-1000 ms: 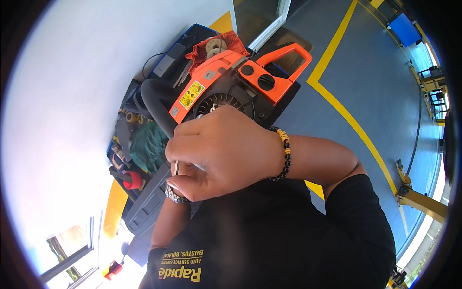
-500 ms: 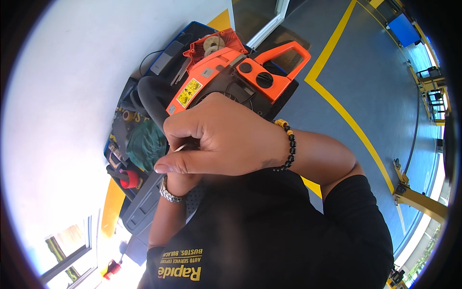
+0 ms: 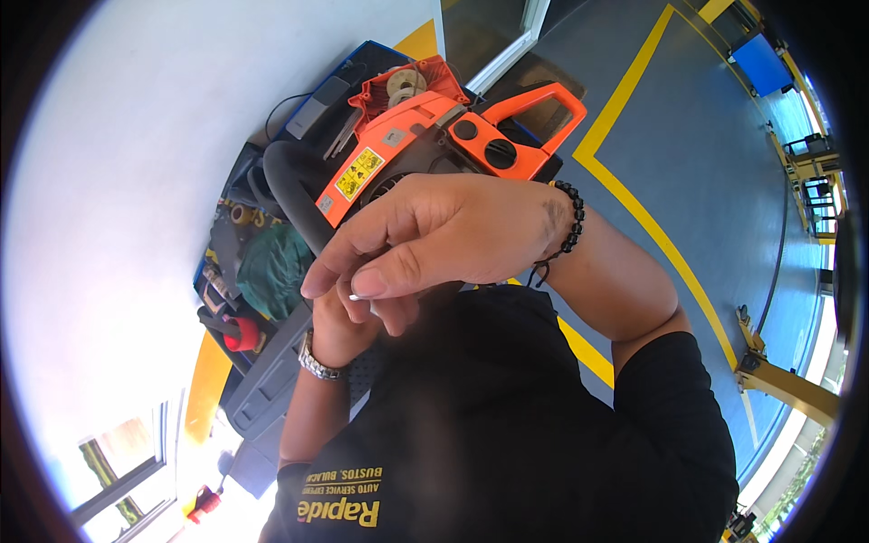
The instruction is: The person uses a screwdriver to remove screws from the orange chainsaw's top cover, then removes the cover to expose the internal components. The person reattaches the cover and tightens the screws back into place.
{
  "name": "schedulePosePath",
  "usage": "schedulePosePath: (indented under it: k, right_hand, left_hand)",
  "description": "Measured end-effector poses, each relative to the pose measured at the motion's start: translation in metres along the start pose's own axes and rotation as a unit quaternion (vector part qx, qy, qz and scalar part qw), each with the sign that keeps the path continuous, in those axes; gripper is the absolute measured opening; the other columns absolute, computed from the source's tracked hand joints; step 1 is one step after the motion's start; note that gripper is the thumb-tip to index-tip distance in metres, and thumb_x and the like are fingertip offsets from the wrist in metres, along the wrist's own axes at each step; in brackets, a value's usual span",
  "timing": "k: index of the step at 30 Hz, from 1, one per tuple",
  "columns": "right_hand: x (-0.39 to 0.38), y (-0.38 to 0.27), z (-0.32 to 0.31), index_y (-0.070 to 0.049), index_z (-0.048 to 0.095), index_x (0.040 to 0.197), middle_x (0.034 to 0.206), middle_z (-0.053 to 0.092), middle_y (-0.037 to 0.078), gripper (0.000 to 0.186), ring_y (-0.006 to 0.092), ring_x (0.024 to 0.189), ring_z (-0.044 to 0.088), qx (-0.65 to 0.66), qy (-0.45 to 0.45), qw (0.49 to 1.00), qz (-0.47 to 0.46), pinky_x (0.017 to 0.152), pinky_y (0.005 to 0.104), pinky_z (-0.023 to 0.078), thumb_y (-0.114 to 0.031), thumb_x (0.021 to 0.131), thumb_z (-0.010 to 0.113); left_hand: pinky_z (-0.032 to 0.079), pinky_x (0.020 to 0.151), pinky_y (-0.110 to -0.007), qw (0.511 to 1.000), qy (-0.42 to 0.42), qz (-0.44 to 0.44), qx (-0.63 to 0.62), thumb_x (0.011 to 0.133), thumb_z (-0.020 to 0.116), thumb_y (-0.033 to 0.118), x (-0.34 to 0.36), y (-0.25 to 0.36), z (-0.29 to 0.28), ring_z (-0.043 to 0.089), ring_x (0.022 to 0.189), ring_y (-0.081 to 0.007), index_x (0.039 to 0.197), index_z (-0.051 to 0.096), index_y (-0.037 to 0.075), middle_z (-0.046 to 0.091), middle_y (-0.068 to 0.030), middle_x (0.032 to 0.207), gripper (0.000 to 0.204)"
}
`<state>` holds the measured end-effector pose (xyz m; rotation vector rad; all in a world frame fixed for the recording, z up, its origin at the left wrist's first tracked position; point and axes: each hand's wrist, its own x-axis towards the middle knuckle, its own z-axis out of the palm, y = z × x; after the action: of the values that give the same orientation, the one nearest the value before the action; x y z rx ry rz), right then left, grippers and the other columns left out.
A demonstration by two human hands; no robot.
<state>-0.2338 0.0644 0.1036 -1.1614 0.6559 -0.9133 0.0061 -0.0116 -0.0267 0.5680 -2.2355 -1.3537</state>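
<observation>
My right hand [image 3: 444, 240], with a dark bead bracelet at the wrist, is raised in front of my chest. Its thumb and fingers are closed in a pinch. A small pale, shiny bit shows at the thumb tip, too little to name. Just behind and below is my left hand [image 3: 337, 333], a silver watch on its wrist; the right hand covers its fingers. Beyond both hands lies an orange and black chainsaw [image 3: 398, 136], its orange rear handle pointing to the upper right. The right hand overlaps its near side in view; whether they touch, I cannot tell.
Behind the chainsaw are a loose orange cover [image 3: 371, 90] and a grey box-shaped device [image 3: 319, 107]. Left of it lie a dark green cloth [image 3: 274, 271] and a red roll-like item [image 3: 241, 334]. A white wall [image 3: 118, 181] borders the left; yellow lines mark the blue-grey floor [image 3: 652, 136].
My right hand has turned at the wrist, its fingers now pointing more downward and less tightly curled. The bracelet's yellow beads have gone from sight. The chainsaw stays nearly in place.
</observation>
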Motion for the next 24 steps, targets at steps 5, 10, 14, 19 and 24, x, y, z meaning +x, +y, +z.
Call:
schedulePosePath:
  k: [5, 10, 14, 19, 24]
  right_hand:
    - [0.006, 0.006, 0.006, -0.001, 0.067, 0.123, 0.081, 0.068, 0.003, 0.039, 0.0093, 0.077, 0.064, -0.155, 0.031, 0.98, -0.121, 0.069, 0.0258, 0.05, -0.027, 0.095, 0.074]
    - [0.023, 0.004, 0.026, -0.003, 0.068, 0.115, 0.07, 0.064, 0.003, 0.038, 0.0123, 0.064, 0.061, -0.318, 0.202, 0.916, -0.14, 0.064, 0.028, 0.05, -0.032, 0.092, 0.078]
    - [0.024, 0.004, 0.03, -0.005, 0.069, 0.112, 0.077, 0.071, 0.009, 0.034, 0.0209, 0.065, 0.067, -0.336, 0.155, 0.908, -0.194, 0.064, 0.0315, 0.052, -0.032, 0.093, 0.076]
    - [0.021, -0.002, 0.025, -0.003, 0.069, 0.113, 0.081, 0.074, 0.013, 0.026, 0.0288, 0.072, 0.073, -0.373, 0.121, 0.895, -0.215, 0.067, 0.0348, 0.055, -0.022, 0.096, 0.068]
    - [0.028, -0.002, 0.037, 0.002, 0.064, 0.122, 0.077, 0.072, 0.012, 0.029, 0.0207, 0.066, 0.07, -0.314, 0.236, 0.911, -0.129, 0.067, 0.0309, 0.054, -0.01, 0.096, 0.057]
  left_hand:
    - [0.054, 0.075, -0.034, 1.0, 0.009, -0.012, 0.019, 0.081, 0.076, 0.004, 0.0, 0.008, -0.003, 0.068, 0.091, -0.0243, 0.104, 0.065, 0.002, 0.067, -0.0083, 0.097, 0.025]
    - [0.052, 0.089, -0.038, 0.976, -0.013, 0.146, 0.164, 0.086, 0.07, 0.008, 0.009, 0.021, -0.004, 0.062, 0.114, -0.0276, 0.128, 0.056, 0.0, 0.06, -0.0164, 0.123, 0.045]
    - [0.051, 0.092, -0.04, 0.994, -0.007, 0.056, 0.096, 0.085, 0.072, 0.006, 0.005, 0.023, -0.005, 0.062, 0.117, -0.0297, 0.131, 0.055, -0.001, 0.06, -0.018, 0.126, 0.049]
    - [0.051, 0.094, -0.041, 0.992, -0.009, 0.061, 0.106, 0.084, 0.073, 0.005, 0.007, 0.021, -0.004, 0.062, 0.119, -0.0308, 0.13, 0.056, -0.001, 0.061, -0.0185, 0.127, 0.049]
    - [0.054, 0.092, -0.038, 0.986, 0.026, 0.105, 0.128, 0.081, 0.079, 0.006, 0.012, 0.023, -0.004, 0.068, 0.111, -0.03, 0.125, 0.059, 0.0, 0.067, -0.016, 0.12, 0.048]
